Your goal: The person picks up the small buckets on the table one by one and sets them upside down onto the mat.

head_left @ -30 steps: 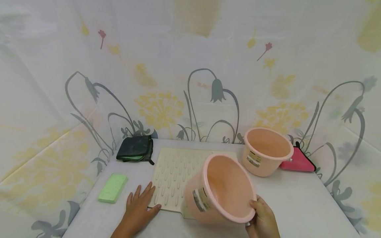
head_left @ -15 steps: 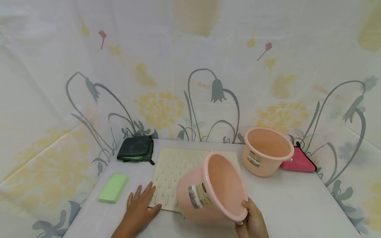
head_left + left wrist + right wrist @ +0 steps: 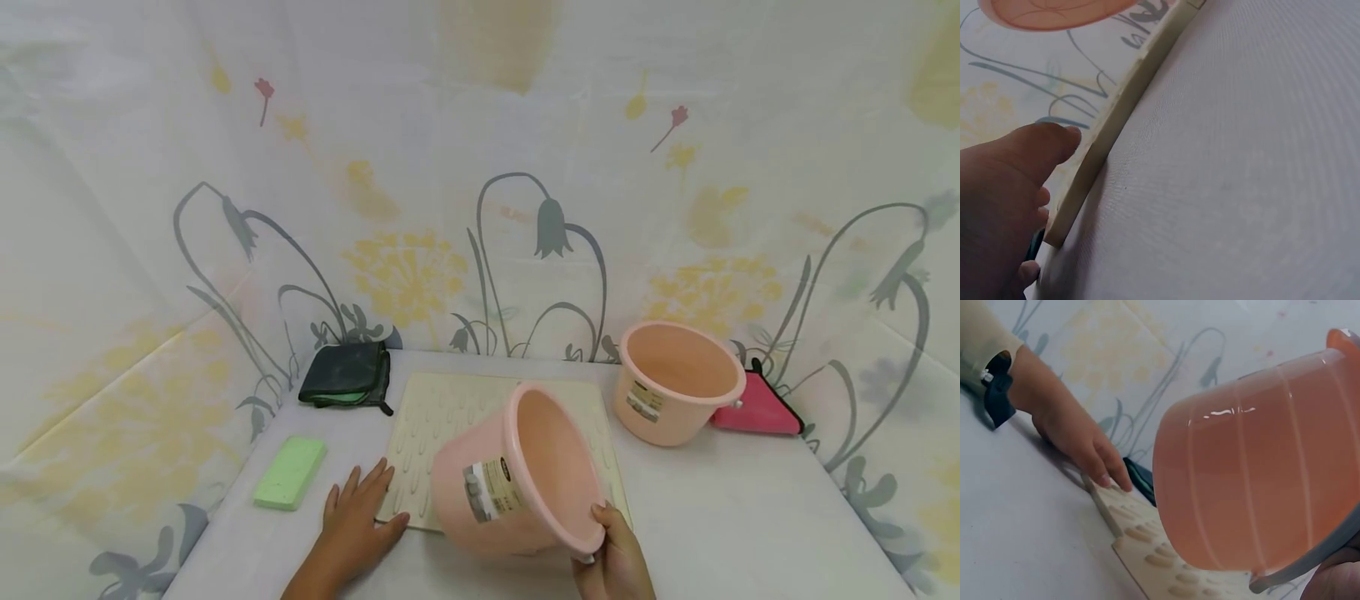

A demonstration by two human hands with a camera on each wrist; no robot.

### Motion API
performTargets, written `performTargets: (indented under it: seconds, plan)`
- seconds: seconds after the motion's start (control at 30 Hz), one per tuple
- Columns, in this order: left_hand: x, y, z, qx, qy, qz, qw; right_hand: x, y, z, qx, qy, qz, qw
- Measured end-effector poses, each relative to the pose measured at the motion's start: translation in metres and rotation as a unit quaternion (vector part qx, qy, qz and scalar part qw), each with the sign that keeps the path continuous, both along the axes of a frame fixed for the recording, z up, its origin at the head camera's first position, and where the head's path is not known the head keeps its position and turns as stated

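My right hand (image 3: 617, 560) grips the rim of a pink plastic bucket (image 3: 476, 487) at its right side. Tipped over, the bucket is held above the ribbed cream mat (image 3: 431, 408), its mouth facing right and up. In the right wrist view the bucket (image 3: 1235, 462) shows its outer wall and a grey handle (image 3: 1313, 556) along the lower edge. My left hand (image 3: 354, 521) rests at the mat's front left corner with spread, fairly straight fingers. The left wrist view shows its thumb (image 3: 1041, 147) over the mat's edge (image 3: 1110, 125). The bucket hides much of the mat.
A second pink bucket (image 3: 660, 425) stands upright at the back right, with a pink black-edged pouch (image 3: 757, 408) behind it. A dark folded pouch (image 3: 341, 373) lies at the back left. In front of it lies a light green rectangular block (image 3: 291, 473).
My right hand has carried the bucket leftward across the mat, and its label faces the camera more squarely. The left hand stays at the mat's corner.
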State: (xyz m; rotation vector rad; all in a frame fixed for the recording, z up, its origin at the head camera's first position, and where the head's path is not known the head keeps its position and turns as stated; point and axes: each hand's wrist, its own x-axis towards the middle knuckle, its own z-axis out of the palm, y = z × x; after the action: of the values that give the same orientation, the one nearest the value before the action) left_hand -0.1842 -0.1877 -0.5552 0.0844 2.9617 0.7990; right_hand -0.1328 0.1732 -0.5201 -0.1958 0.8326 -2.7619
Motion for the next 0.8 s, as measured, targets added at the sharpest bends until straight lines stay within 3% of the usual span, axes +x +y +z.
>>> performTargets:
  seconds: [0.2, 0.33, 0.47, 0.57, 0.8]
  plan:
    - [0.003, 0.003, 0.010, 0.043, 0.024, 0.009, 0.9987, -0.001, -0.009, 0.002, 0.016, -0.033, -0.022, 0.9991]
    - [0.006, 0.008, 0.018, 0.133, 0.070, 0.011, 0.9886, -0.003, -0.014, 0.004, 0.029, -0.058, -0.040, 0.9971]
    - [0.011, 0.017, 0.025, 0.249, 0.099, -0.006, 0.9633, -0.004, -0.018, 0.006, 0.037, -0.086, -0.049, 0.9944]
    - [0.014, 0.024, 0.028, 0.321, 0.094, -0.033, 0.9419, -0.006, -0.021, 0.007, 0.028, -0.092, -0.046, 0.9943]
    - [0.018, 0.033, 0.025, 0.484, 0.024, -0.089, 0.8705, -0.008, -0.030, 0.012, 0.013, -0.089, -0.025, 0.9956]
